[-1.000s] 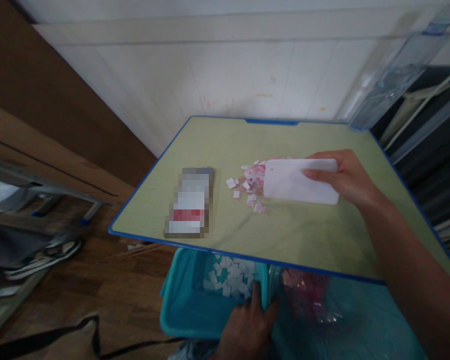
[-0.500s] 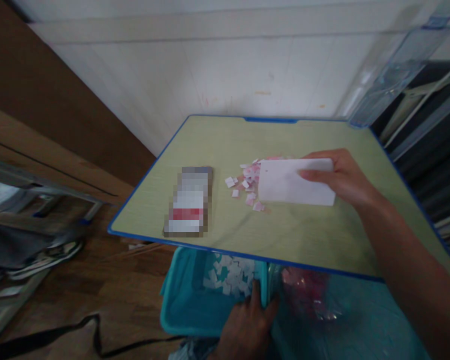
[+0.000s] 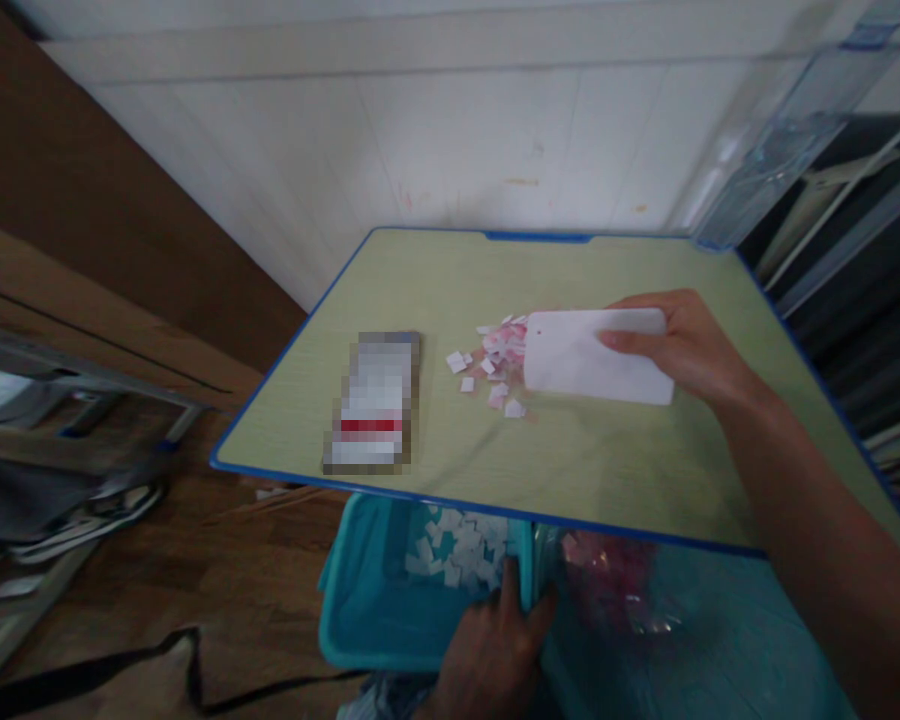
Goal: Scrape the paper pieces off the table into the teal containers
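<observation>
In the head view, the white card (image 3: pixel 585 362) was the landmark, above the right half of the bench (image 3: pixel 435 270), a pale green top edged in blue. The right hand (image 3: pixel 686 340) grasped the card by its right end, its thumb laid across the face; whether the card lay on the bench or hung just over it could not be told. Against the card's left end, and partly hidden by it, spread a small heap of paper bits (image 3: pixel 504 345), white and pink, with several loose squares just beside the heap.

Farther left of the card, well apart from it, lay a phone-like slab (image 3: pixel 375 400) with its face pixelated. Nearer the wearer than the card, and lower than the bench's near edge, sat a turquoise tub (image 3: pixel 375 590) holding white paper pieces (image 3: pixel 461 545). The left hand (image 3: pixel 495 645) reached over that tub's right rim, index finger extended along the inner side; how firmly its grip was clenched could not be told. To the right of the tub, below the card, was something pink in clear plastic (image 3: pixel 611 580). Beyond the card, toward the far right corner, stood a clear bottle-like container (image 3: pixel 784 165).
</observation>
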